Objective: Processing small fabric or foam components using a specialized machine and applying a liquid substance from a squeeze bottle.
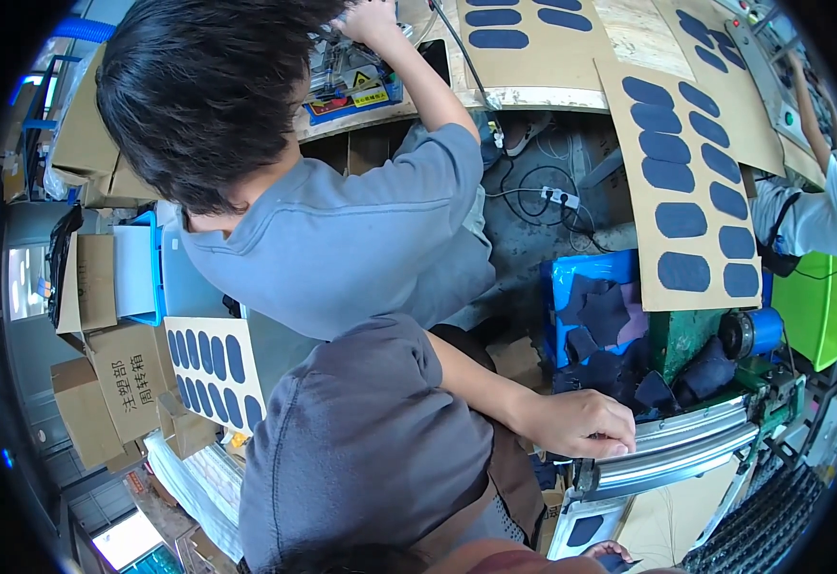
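My left hand (581, 424) rests at the near end of a shiny metal roller bar (672, 457), fingers curled down; whatever is inside them is hidden. Low in the picture, my right hand (607, 549) is partly cut off by the lower edge, its fingers closed on a dark flat piece (616, 563). Between the two hands lies a pale sheet (557, 543) with a dark rounded patch (586, 530) on it. Beyond the roller, dark scraps (619, 373) lie heaped beside and in a blue bin (562, 287).
A large tan board (672, 277) with dark oval patches leans above the bin. A co-worker in a grey-blue shirt (342, 230) sits close by, one hand at a machine (352, 91). Cables and a power strip (560, 198) lie on the floor. Cardboard boxes (132, 378) stand left.
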### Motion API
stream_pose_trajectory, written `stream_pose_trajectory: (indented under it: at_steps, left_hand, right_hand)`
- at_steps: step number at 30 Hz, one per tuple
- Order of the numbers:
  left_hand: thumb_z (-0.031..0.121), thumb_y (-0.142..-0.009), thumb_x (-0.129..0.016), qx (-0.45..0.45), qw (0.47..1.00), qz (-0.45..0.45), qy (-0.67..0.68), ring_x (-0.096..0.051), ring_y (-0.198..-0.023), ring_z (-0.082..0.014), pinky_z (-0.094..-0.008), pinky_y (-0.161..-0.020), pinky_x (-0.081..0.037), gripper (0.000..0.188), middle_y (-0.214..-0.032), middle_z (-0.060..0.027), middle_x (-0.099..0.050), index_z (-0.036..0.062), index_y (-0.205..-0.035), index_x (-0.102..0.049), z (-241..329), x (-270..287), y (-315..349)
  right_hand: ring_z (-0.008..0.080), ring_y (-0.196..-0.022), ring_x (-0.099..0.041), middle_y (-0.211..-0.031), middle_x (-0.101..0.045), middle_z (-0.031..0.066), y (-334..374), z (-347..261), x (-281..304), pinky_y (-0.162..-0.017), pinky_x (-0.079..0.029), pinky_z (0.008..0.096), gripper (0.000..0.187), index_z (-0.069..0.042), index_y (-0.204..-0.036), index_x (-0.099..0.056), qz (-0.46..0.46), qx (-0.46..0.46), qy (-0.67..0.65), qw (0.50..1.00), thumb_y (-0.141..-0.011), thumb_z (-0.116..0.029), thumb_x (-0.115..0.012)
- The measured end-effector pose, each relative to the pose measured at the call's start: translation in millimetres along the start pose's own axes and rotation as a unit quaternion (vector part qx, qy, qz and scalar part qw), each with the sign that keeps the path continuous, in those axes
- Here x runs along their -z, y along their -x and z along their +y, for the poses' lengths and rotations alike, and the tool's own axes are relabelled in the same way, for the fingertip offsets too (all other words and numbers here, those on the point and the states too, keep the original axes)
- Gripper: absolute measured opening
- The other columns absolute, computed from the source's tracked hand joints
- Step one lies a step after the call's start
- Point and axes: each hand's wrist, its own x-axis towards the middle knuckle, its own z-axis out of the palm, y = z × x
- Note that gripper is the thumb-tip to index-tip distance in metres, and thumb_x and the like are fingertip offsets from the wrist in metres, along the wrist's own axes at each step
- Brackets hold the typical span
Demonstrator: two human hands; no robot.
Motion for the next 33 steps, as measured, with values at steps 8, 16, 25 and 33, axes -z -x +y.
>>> stream_pose_trajectory:
  at_steps: [8, 16, 25, 33]
  left_hand:
    - [0.006, -0.097, -0.06, 0.004, 1.0, -0.026, -0.001, -0.062, -0.085, -0.0274, -0.0352, -0.077, -0.05, 0.013, -0.105, -0.0126, -0.066, -0.0019, -0.103, -0.067, 1, -12, 0]
    - [0.004, -0.097, -0.057, 0.17, 0.983, -0.015, 0.071, -0.06, -0.091, -0.0154, -0.027, -0.083, -0.049, 0.048, -0.119, -0.0095, -0.062, 0.0034, -0.144, -0.049, 26, -19, -1]
    - [0.012, -0.096, -0.056, 0.241, 0.957, -0.16, 0.016, -0.06, -0.099, -0.0181, -0.0223, -0.069, -0.052, 0.045, -0.126, -0.0133, -0.058, -0.0011, -0.139, -0.053, 43, -97, -30]
    - [0.007, -0.096, -0.065, 0.241, 0.959, -0.135, -0.064, -0.056, -0.061, -0.0081, -0.017, -0.057, -0.047, 0.03, -0.088, -0.0051, -0.068, -0.0037, -0.124, -0.065, 23, -157, -24]
  right_hand:
    - [0.0206, -0.098, -0.059, -0.103, -0.062, 0.0095, 37, 15, -22, -0.092, -0.045, 0.0362, 0.019, -0.005, -0.11, -0.064, -0.056, -0.026, -0.1, 0.993, -0.097, -0.006, -0.05]
    - [0.0161, -0.083, -0.053, -0.091, -0.057, 0.001, 75, 140, -145, -0.077, -0.04, 0.034, 0.019, -0.011, -0.116, -0.057, -0.185, -0.044, 0.064, 0.98, -0.105, -0.021, -0.046]
    - [0.0313, -0.081, -0.069, -0.099, -0.067, 0.0227, 88, 177, -160, -0.075, -0.057, 0.0365, 0.043, 0.005, -0.132, -0.051, -0.119, -0.171, 0.264, 0.942, -0.105, -0.028, -0.048]
    - [0.0319, -0.09, -0.072, -0.108, -0.068, 0.0235, 77, 128, -143, -0.077, -0.06, 0.0333, 0.048, 0.007, -0.138, -0.046, -0.2, -0.311, 0.239, 0.898, -0.105, -0.027, -0.051]
